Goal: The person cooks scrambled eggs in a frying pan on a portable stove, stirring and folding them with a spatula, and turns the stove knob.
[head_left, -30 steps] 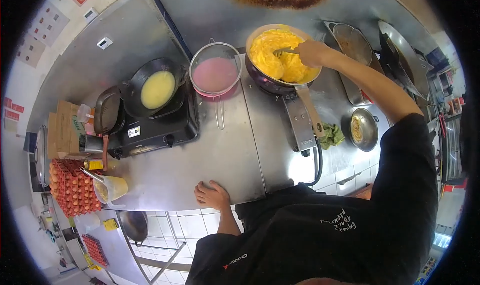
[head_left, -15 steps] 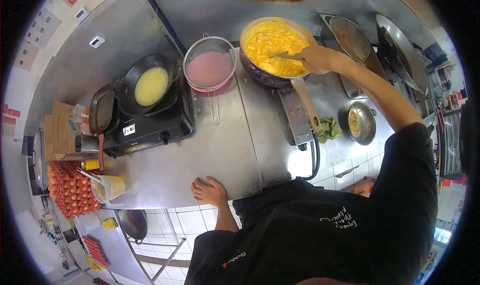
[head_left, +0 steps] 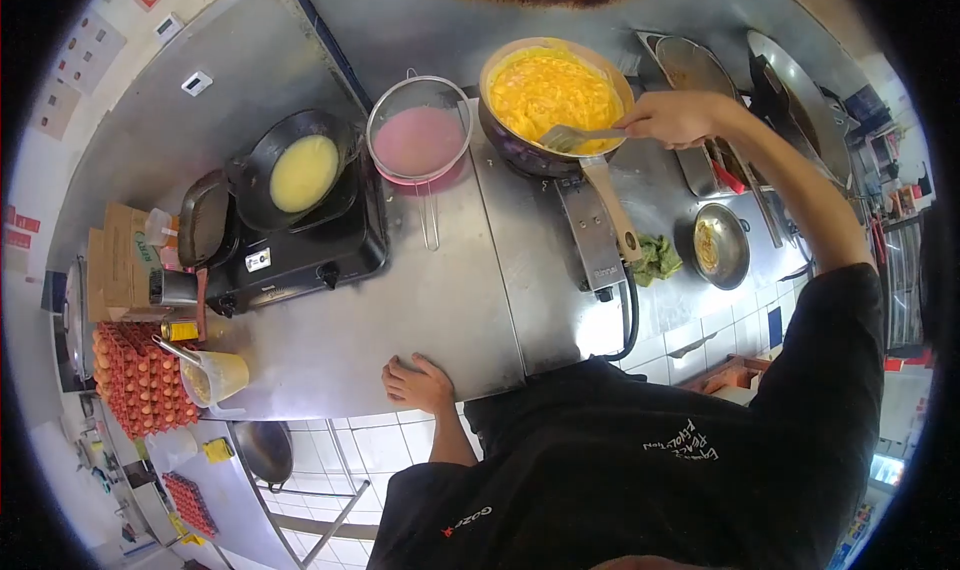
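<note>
My right hand [head_left: 678, 120] is wrapped round the handle of a grey spatula [head_left: 570, 137]. Its broad head dips into yellow scrambled egg [head_left: 556, 88] at the near side of a deep pan [head_left: 507, 150]. The pan sits on a burner [head_left: 590, 232], and its light handle [head_left: 612, 205] points toward me. My left hand [head_left: 420, 383] lies on the front edge of the steel counter [head_left: 420, 315], fingers stretched out and holding nothing.
Left of the egg pan are a sieve [head_left: 420, 142] over a pink bowl and a black stove [head_left: 300, 260] with a pan of pale yellow liquid [head_left: 304, 174]. Egg trays [head_left: 145, 375] and a jug [head_left: 230, 375] stand left. A small pan [head_left: 735, 250] and green cloth [head_left: 655, 260] lie right.
My right hand has drawn the spatula right and toward me, from the middle of the egg to the pan's near rim. More of its head shows. My left hand has stayed put.
</note>
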A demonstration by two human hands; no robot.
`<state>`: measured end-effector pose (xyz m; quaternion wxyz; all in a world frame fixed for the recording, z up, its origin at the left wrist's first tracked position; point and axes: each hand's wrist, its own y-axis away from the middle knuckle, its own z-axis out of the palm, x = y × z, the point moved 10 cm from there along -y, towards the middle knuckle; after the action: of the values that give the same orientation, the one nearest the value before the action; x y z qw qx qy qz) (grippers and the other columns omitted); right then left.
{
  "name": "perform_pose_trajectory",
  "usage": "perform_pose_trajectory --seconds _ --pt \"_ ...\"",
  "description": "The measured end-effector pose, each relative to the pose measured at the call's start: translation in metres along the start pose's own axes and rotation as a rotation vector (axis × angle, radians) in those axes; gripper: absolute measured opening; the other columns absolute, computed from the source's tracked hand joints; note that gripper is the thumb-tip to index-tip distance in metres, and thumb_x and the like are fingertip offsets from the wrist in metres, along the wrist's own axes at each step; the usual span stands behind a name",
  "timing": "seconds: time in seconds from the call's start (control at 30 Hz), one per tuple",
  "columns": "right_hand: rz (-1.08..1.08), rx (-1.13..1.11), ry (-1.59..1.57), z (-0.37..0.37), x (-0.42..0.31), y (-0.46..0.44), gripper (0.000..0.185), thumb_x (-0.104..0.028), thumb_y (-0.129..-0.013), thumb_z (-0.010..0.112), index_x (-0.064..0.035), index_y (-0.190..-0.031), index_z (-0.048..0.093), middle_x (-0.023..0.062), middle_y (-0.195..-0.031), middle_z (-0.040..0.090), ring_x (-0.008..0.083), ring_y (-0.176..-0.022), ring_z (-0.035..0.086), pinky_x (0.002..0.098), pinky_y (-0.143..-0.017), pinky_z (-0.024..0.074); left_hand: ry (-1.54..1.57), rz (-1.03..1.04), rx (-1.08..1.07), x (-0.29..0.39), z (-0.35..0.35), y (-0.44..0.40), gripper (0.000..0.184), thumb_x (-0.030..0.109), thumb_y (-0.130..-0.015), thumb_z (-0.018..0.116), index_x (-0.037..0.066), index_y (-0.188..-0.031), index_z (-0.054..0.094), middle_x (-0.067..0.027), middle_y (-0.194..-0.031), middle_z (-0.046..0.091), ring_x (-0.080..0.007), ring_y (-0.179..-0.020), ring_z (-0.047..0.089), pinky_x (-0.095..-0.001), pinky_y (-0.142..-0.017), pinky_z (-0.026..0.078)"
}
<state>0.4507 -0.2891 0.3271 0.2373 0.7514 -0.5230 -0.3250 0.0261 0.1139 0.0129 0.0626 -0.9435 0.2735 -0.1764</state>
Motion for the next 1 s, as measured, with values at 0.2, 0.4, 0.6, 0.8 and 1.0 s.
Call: perform_pose_trajectory --seconds 0.2,0.4,0.6,0.8,1.0 --pt "-0.049 0.033 -0.29 0.03 -0.025 -0.086 0.054 -0.037 -0.116 0.046 -0.0148 -0.165 0.052 -0.0017 -0.063 0.044 0.0103 -0.043 0.042 0.0296 -0.038 0.0343 -0.01 -0.014 0.002 0.0 -0.002 -0.001 0.052 0.043 -0.104 0.06 0.008 -0.141 0.058 -0.0145 -0.146 0.056 -0.0362 -0.141 0.049 -0.058 -0.119 0.032" --pt "-0.029 0.241 -0.368 0.008 -0.006 -0.165 0.04 -0.029 -0.11 0.048 -0.0027 -0.138 0.061 0.0101 -0.075 0.06 0.0196 -0.05 0.057 0.0374 -0.043 0.0452 -0.011 0.006 0.03 0.0 -0.003 -0.001 0.05 0.04 -0.103 0.064 0.007 -0.139 0.058 -0.015 -0.145 0.057 -0.0366 -0.139 0.05 -0.0577 -0.116 0.033" --pt "-0.03 0.594 0.14 -0.018 -0.017 -0.144 0.037 -0.013 -0.096 0.055 0.0075 -0.12 0.074 0.0297 -0.106 0.079 0.0431 -0.092 0.079 0.0513 -0.078 0.0643 0.0 0.021 0.027 0.002 -0.003 0.0 0.05 0.04 -0.102 0.064 0.007 -0.139 0.058 -0.0158 -0.144 0.057 -0.0372 -0.139 0.05 -0.0583 -0.116 0.033" --pt "-0.107 0.361 0.542 -0.021 0.003 -0.146 0.046 -0.014 -0.098 0.049 -0.0049 -0.138 0.071 0.0275 -0.114 0.079 0.0436 -0.104 0.077 0.0517 -0.095 0.0614 0.008 0.005 0.0 0.004 -0.004 -0.001 0.05 0.04 -0.103 0.063 0.007 -0.14 0.058 -0.0162 -0.144 0.057 -0.0377 -0.139 0.05 -0.0589 -0.117 0.032" --pt "-0.059 0.176 0.343 -0.041 0.034 -0.094 0.046 -0.019 -0.1 0.051 -0.0081 -0.138 0.075 0.0195 -0.092 0.074 0.0344 -0.075 0.069 0.0468 -0.068 0.0545 0.013 0.011 0.021 0.001 -0.003 0.0 0.051 0.042 -0.104 0.062 0.007 -0.141 0.058 -0.0159 -0.145 0.057 -0.0378 -0.139 0.05 -0.0598 -0.118 0.031"
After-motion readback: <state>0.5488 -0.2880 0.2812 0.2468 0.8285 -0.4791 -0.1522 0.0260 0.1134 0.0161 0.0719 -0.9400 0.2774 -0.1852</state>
